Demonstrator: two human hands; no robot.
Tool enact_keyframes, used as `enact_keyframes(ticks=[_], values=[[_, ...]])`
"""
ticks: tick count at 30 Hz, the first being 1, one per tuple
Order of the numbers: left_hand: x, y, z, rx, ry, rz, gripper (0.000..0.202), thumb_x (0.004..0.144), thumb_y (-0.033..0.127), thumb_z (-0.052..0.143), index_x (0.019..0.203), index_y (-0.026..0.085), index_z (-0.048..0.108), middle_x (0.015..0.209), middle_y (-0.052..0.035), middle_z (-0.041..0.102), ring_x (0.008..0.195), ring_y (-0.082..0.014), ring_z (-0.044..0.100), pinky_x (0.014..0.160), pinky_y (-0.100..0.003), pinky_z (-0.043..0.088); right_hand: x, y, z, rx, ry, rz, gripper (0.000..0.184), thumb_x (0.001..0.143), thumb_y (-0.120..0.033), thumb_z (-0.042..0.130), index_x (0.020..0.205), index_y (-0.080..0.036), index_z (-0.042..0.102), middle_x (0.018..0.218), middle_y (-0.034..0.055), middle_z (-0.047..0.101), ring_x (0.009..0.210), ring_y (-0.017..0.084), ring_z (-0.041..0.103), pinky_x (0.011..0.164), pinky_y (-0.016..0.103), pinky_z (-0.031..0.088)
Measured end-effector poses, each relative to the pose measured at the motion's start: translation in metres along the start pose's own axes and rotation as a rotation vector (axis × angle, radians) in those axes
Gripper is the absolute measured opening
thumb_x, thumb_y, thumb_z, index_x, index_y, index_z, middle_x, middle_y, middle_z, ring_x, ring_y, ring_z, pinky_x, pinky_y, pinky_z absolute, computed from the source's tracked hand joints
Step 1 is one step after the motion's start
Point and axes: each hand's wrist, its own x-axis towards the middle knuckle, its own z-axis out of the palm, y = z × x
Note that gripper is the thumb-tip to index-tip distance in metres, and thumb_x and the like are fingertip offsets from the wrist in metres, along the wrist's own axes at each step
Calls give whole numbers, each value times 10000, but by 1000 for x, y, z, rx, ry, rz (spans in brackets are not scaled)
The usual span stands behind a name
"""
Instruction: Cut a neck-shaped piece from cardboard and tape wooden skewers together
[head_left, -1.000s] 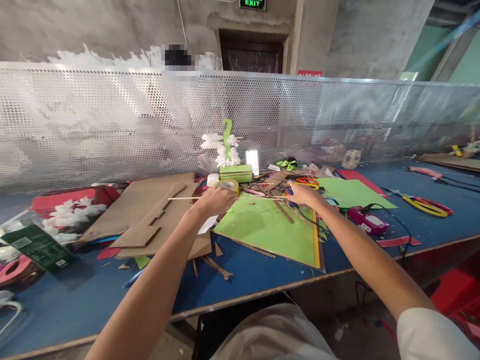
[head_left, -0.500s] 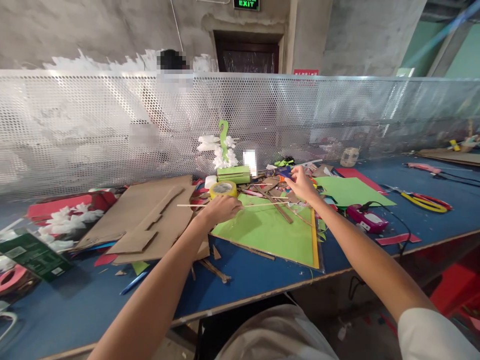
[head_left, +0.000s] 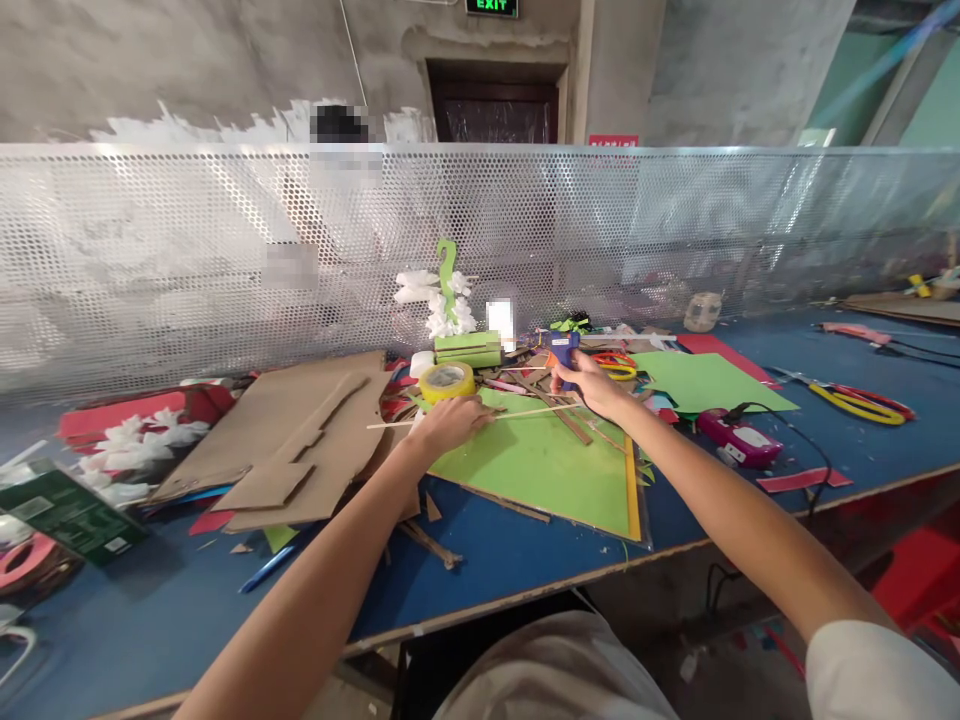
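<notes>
My left hand (head_left: 448,422) is closed around a thin wooden stick (head_left: 525,412) that runs left to right over a green sheet (head_left: 547,462). My right hand (head_left: 592,384) grips a blue glue gun (head_left: 562,350), held upright just past the stick's right end. A yellow tape roll (head_left: 447,380) lies right behind my left hand. Brown strips and scraps are scattered on the green sheet under both hands.
Brown cardboard pieces (head_left: 300,430) lie to the left on the blue table (head_left: 487,560). A pink device with a black cable (head_left: 739,438), a second green sheet (head_left: 705,382) and yellow scissors (head_left: 862,402) are to the right. A perforated metal screen (head_left: 225,250) stands along the table's back.
My right hand reached into the pile behind the green sheet and came back holding the blue glue gun. My left hand kept the stick and shifted slightly toward me.
</notes>
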Motion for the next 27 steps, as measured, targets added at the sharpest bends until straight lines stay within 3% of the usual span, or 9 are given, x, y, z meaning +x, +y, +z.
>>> enact_keyframes(ticks=[7,11,16,20,27], values=[[0,-15,5,-77,12,100,416,1046,385,454,1267,201,755,1114,-128,744,978,-237,713,862,-301,535,-10,-1,21,221,-132,118,345,744,-263,814,914,-214,517,729,-37,499,644,122,495,599,256,439],[1,-20,7,-70,12,130,433,1045,405,444,1267,200,754,1126,-132,739,970,-245,712,838,-302,533,-13,3,25,177,-169,146,293,743,-252,778,938,-196,568,768,-20,523,681,133,522,650,277,473],[0,-12,1,-85,31,102,344,1017,394,492,1136,226,768,1137,-102,747,973,-249,705,802,-306,522,-10,11,28,128,-114,94,282,733,-276,798,896,-186,586,690,-39,510,609,115,482,596,256,417],[-2,-2,-5,-74,24,73,294,1005,347,496,1063,211,749,1107,-102,743,936,-260,703,764,-331,510,-4,8,27,162,-27,36,338,722,-353,850,858,-197,583,599,-74,440,529,98,403,521,245,347],[-3,-2,-5,-109,9,50,313,1005,385,491,1080,207,738,1072,-96,739,891,-257,698,768,-357,515,-4,-8,27,164,74,73,514,745,-665,815,793,-213,576,516,-96,357,443,88,333,458,244,316]])
